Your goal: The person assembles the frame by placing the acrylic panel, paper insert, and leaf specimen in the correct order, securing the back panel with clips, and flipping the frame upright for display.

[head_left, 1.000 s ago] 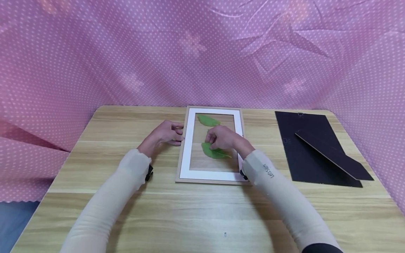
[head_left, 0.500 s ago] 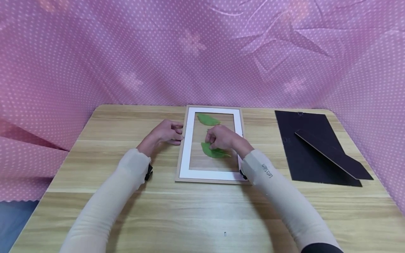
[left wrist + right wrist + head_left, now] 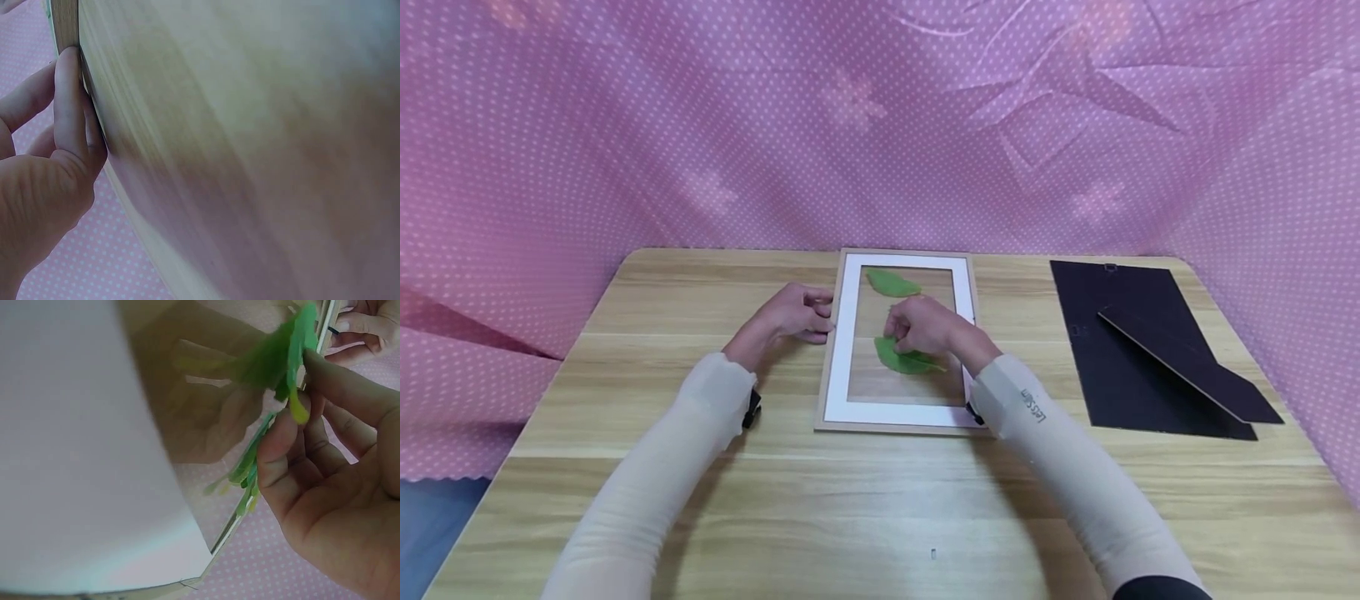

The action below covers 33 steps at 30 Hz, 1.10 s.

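Observation:
A light wooden picture frame (image 3: 829,383) with a white mat lies flat on the wooden table. Its clear pane bears a far green leaf (image 3: 892,283) and a nearer green leaf (image 3: 910,364). My right hand (image 3: 925,325) is over the nearer leaf, thumb and finger pinching its edge. In the right wrist view that leaf (image 3: 294,356) shows a yellow stem end, with more green leaf edges (image 3: 244,469) beyond. Fingers of my left hand (image 3: 793,312) rest against the frame's left side; in the left wrist view, a fingertip meets the wooden frame edge (image 3: 66,25).
On the right of the table (image 3: 865,508) lies a black backing board (image 3: 1142,367) with its stand leg (image 3: 1195,367) angled out. Pink dotted cloth (image 3: 880,150) hangs behind and at both sides. A tiny dark piece (image 3: 933,554) lies near the front.

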Each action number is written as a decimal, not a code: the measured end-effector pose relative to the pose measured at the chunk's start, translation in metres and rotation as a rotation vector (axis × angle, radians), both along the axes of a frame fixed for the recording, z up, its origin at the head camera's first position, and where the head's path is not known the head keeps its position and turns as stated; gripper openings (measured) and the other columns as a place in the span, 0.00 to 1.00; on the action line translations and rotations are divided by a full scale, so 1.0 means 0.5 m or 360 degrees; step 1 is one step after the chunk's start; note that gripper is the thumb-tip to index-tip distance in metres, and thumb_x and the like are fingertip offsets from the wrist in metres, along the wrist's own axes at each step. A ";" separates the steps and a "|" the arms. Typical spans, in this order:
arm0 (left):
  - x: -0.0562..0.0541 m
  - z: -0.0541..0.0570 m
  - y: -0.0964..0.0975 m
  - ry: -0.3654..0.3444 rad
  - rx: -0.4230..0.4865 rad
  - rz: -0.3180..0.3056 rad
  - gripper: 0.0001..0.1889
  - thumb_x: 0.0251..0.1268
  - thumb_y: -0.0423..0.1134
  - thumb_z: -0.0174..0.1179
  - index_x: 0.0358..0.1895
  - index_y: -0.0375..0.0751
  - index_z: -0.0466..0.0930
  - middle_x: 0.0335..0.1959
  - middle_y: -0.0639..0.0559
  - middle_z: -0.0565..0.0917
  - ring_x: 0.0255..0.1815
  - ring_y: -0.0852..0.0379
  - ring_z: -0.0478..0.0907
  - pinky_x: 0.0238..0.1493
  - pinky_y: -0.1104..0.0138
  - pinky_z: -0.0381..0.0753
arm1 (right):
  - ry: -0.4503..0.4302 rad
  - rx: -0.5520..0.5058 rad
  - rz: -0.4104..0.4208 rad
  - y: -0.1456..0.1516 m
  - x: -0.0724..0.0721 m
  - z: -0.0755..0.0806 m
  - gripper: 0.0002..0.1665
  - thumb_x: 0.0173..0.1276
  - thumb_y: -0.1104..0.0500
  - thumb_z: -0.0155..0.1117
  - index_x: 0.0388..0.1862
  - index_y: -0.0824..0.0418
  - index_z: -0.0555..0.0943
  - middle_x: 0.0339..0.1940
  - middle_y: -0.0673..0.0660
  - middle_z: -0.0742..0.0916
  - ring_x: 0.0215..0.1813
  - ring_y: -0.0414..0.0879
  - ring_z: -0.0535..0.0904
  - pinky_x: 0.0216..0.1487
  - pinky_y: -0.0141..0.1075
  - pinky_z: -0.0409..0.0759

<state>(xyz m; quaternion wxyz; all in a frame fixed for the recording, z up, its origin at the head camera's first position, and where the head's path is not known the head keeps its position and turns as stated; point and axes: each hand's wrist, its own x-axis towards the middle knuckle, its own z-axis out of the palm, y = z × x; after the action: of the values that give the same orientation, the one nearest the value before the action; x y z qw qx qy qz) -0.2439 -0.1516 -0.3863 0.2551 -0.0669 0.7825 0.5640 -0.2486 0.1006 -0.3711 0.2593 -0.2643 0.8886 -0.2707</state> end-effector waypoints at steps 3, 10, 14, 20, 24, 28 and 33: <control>0.001 0.001 0.000 0.0002 -0.0001 0.0002 0.36 0.64 0.18 0.62 0.76 0.31 0.62 0.50 0.39 0.72 0.42 0.50 0.79 0.49 0.62 0.90 | -0.0006 -0.0020 -0.0004 0.002 0.002 0.007 0.10 0.67 0.67 0.70 0.46 0.60 0.85 0.40 0.54 0.85 0.46 0.48 0.80 0.51 0.38 0.83; 0.001 0.001 0.001 -0.0006 0.0012 0.0004 0.36 0.64 0.19 0.62 0.76 0.30 0.61 0.49 0.40 0.72 0.42 0.52 0.79 0.49 0.62 0.90 | 0.0032 -0.0057 -0.0003 0.012 0.002 0.013 0.07 0.69 0.64 0.69 0.45 0.60 0.85 0.39 0.53 0.86 0.46 0.48 0.81 0.52 0.41 0.83; 0.000 0.001 0.000 -0.0013 0.0013 0.0010 0.36 0.65 0.19 0.62 0.76 0.31 0.61 0.49 0.40 0.71 0.42 0.51 0.78 0.49 0.62 0.90 | 0.0068 -0.0105 0.0005 0.024 0.001 0.020 0.08 0.69 0.63 0.69 0.46 0.61 0.85 0.40 0.54 0.87 0.46 0.48 0.81 0.52 0.41 0.84; -0.003 0.003 0.000 -0.0024 0.0002 0.0014 0.36 0.64 0.18 0.62 0.76 0.32 0.62 0.50 0.40 0.72 0.43 0.50 0.78 0.49 0.63 0.90 | 0.0111 -0.0256 -0.0008 0.056 -0.004 0.036 0.12 0.66 0.67 0.65 0.48 0.69 0.84 0.41 0.60 0.87 0.45 0.52 0.81 0.48 0.42 0.85; -0.005 0.002 -0.001 -0.0018 -0.0027 0.0000 0.36 0.65 0.19 0.61 0.76 0.33 0.62 0.52 0.39 0.72 0.44 0.50 0.79 0.49 0.64 0.90 | 0.0127 -0.0313 -0.0042 0.082 -0.008 0.039 0.11 0.65 0.70 0.64 0.47 0.71 0.84 0.41 0.62 0.88 0.45 0.52 0.82 0.46 0.41 0.86; -0.005 0.002 -0.002 -0.0007 -0.0038 -0.0007 0.36 0.66 0.19 0.61 0.77 0.33 0.62 0.53 0.38 0.71 0.45 0.49 0.80 0.49 0.64 0.90 | 0.0134 -0.0324 -0.0098 0.104 -0.012 0.040 0.10 0.68 0.69 0.65 0.47 0.71 0.84 0.38 0.59 0.87 0.41 0.50 0.80 0.40 0.37 0.83; -0.002 -0.001 -0.003 -0.0011 -0.0034 -0.0001 0.36 0.65 0.19 0.62 0.76 0.33 0.62 0.53 0.38 0.72 0.45 0.49 0.80 0.49 0.63 0.90 | 0.0071 -0.0376 -0.0204 0.127 -0.012 0.041 0.11 0.70 0.71 0.59 0.49 0.73 0.82 0.38 0.60 0.85 0.37 0.51 0.79 0.33 0.35 0.83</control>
<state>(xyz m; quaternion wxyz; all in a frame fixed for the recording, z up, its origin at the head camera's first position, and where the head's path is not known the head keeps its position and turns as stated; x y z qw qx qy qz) -0.2451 -0.1531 -0.3868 0.2572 -0.0714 0.7876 0.5553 -0.2544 0.1641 -0.3505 0.1886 -0.2418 0.8711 -0.3836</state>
